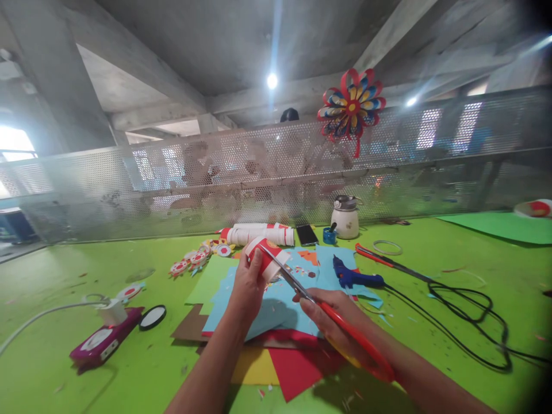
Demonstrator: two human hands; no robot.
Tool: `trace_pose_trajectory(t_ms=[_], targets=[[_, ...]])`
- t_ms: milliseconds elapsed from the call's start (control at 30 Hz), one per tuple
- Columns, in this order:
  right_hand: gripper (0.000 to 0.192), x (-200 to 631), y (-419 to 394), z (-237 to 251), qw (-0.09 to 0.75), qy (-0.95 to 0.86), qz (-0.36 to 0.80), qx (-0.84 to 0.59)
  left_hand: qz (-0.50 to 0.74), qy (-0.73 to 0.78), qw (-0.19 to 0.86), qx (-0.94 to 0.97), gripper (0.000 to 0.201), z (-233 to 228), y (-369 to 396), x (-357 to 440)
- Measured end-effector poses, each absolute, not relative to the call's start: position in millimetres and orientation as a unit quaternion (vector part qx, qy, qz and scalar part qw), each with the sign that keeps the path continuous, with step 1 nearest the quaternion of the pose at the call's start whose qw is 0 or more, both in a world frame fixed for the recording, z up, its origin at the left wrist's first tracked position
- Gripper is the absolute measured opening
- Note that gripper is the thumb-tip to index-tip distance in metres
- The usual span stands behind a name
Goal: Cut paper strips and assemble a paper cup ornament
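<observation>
Cutting in progress: your scissors (302,290) meet the roll (265,259) above the paper sheets (276,322).
Your right hand (334,322) grips the red plastic handles; your left hand (248,284) clasps the red-and-white paper roll. Finished rolls (259,234) and flat rosettes (194,259) lie behind; this roll appears uncut.
</observation>
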State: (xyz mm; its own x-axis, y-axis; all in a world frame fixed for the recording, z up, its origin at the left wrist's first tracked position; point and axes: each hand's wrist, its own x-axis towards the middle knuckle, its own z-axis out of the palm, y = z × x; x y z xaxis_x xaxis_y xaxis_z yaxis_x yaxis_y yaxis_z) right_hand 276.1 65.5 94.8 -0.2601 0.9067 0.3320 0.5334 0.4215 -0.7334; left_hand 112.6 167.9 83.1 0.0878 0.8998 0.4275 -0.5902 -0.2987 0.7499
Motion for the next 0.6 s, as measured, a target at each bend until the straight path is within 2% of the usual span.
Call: trace_pose_trajectory(t_ms=[300, 467, 600], targets=[[0.04, 278.7, 59.9, 102.5, 0.369, -0.758, 0.256, -0.474, 0.644, 0.17, 0.57, 0.481, 0.044, 80.8, 170.6, 109.9], [0.041, 281.0, 62.3, 101.7, 0.367, -0.762, 0.256, -0.468, 0.638, 0.187, 0.566, 0.488, 0.047, 78.4, 171.9, 109.4], [0.045, 283.8, 64.8, 98.7, 0.36, -0.768, 0.253, -0.465, 0.632, 0.178, 0.586, 0.474, 0.042, 80.2, 170.6, 112.8]])
